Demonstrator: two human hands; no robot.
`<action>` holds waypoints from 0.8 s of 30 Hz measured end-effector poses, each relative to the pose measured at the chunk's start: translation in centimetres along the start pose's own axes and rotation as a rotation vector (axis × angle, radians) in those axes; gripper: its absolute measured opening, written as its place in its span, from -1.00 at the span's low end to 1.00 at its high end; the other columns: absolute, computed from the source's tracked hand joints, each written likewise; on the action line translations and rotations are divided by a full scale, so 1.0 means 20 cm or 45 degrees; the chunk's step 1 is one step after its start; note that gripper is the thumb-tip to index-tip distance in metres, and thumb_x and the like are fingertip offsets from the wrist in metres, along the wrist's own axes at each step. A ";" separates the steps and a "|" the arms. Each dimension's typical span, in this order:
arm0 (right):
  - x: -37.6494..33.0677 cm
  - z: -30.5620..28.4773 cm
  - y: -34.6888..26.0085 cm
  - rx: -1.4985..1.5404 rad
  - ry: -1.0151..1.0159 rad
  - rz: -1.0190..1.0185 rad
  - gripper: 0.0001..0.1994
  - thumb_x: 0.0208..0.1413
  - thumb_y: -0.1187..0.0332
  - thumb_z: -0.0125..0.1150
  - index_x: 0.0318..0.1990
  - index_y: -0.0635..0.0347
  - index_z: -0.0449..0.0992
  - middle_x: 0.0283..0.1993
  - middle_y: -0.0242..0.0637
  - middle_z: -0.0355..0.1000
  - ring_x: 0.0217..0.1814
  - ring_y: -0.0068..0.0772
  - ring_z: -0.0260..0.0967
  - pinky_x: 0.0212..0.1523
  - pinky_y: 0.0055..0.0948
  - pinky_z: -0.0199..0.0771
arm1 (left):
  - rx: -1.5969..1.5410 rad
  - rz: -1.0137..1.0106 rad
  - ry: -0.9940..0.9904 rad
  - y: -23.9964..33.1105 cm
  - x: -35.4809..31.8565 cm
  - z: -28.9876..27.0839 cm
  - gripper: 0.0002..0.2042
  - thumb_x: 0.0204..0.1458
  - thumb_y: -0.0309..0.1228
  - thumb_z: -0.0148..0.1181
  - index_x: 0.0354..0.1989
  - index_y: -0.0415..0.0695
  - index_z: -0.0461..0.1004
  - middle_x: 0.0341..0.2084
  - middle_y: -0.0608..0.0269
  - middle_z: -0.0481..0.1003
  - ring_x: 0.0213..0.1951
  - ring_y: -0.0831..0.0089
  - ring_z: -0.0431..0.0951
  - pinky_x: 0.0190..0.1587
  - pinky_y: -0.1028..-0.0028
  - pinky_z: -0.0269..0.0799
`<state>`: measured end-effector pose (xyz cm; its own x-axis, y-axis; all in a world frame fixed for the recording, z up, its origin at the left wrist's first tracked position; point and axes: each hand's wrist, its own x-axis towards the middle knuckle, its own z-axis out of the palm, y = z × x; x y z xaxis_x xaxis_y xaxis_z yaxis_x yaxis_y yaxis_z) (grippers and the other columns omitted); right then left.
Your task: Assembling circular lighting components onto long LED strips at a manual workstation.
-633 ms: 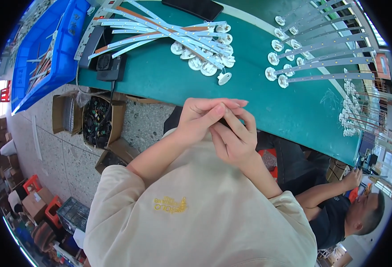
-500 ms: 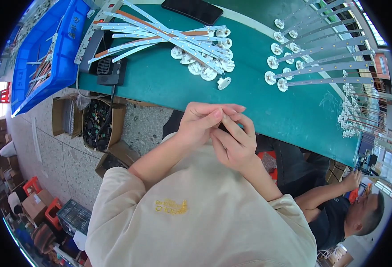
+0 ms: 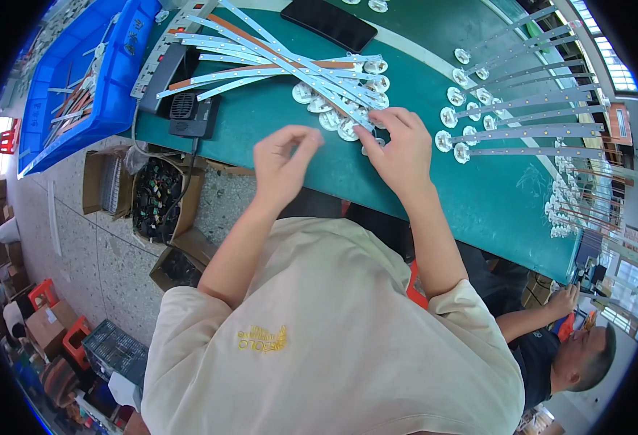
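Observation:
My left hand (image 3: 284, 163) is lifted over the front edge of the green table, its fingers loosely curled and its thumb a little apart. Nothing shows in it. My right hand (image 3: 404, 148) reaches over a heap of white round pieces (image 3: 324, 103), thumb and forefinger spread. One white disc (image 3: 365, 150) lies partly hidden under the thumb, and I cannot tell whether the fingers grip it. Several LED strips (image 3: 250, 71), white and orange-brown, lie crossed over one another, with their right ends at these round pieces.
Strips with round white ends (image 3: 461, 152) stand in rows at the right. A black phone (image 3: 330, 25) lies at the back. A blue bin (image 3: 105, 109), a power strip (image 3: 161, 61) and a black device (image 3: 193, 116) are at the left. Another person (image 3: 551, 355) sits at the right.
My hands, joined over my lap before, have parted. The right one has moved forward onto the white discs; the left has moved left and forward. The view has shifted a little.

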<state>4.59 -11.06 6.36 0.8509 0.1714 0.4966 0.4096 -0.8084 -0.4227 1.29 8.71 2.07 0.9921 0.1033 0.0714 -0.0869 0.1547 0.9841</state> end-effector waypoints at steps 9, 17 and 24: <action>-0.09 -0.03 -0.03 0.338 -0.087 0.345 -0.81 -0.07 0.41 0.54 -0.33 0.29 0.67 -0.34 -0.24 0.59 -0.48 -0.40 0.48 -0.46 -0.48 0.45 | 0.389 -0.011 -0.092 0.07 0.00 0.11 -0.80 0.13 -0.36 0.35 -0.25 -0.29 0.65 -0.41 0.09 0.67 -0.35 0.49 0.68 -0.23 0.50 0.55; -0.27 -0.08 0.03 0.388 0.152 0.021 -0.78 -0.12 0.50 0.54 -0.27 0.24 0.66 -0.28 -0.25 0.60 -0.37 -0.37 0.51 -0.46 -0.54 0.45 | 0.357 0.137 -0.104 0.08 -0.01 0.31 -0.81 0.08 -0.37 0.41 -0.29 -0.28 0.69 -0.53 0.12 0.66 -0.48 0.42 0.67 -0.37 0.51 0.52; -0.40 -0.14 0.13 0.465 -0.026 0.236 -0.68 -0.14 0.43 0.58 -0.17 0.22 0.65 -0.17 -0.25 0.62 -0.30 -0.37 0.53 -0.42 -0.51 0.50 | 0.529 0.389 -0.439 0.13 0.03 0.39 -0.87 0.05 -0.43 0.40 -0.33 -0.25 0.70 -0.58 0.11 0.62 -0.58 0.47 0.57 -0.51 0.52 0.38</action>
<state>-2.11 -16.08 3.47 0.9260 0.0554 0.3733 0.3354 -0.5745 -0.7467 2.26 1.54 5.97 0.9062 -0.2517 0.3399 -0.3978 -0.2344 0.8870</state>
